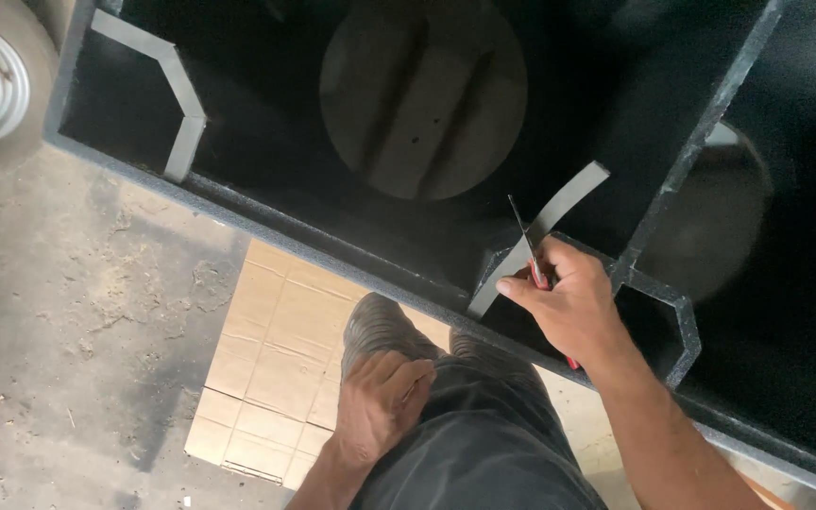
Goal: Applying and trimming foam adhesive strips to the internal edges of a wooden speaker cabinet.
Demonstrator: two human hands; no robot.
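The scissors (527, 247) stand blades-up at the grey strip (538, 238) inside the black box (266, 142), the right hand (569, 307) closed around their red handles. The left hand (380, 401) rests curled on the knee, gripping nothing — so the strip is unsteadied and could twist, or the blades could skid into the box's lining

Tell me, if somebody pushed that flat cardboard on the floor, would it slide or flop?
The cardboard would probably slide easily: it lies flat on the dusty concrete floor. It looks thin and creased into panels, so lifted by one edge it would likely bend. It seems light, though the person's knee appears to rest near its edge and might pin it.
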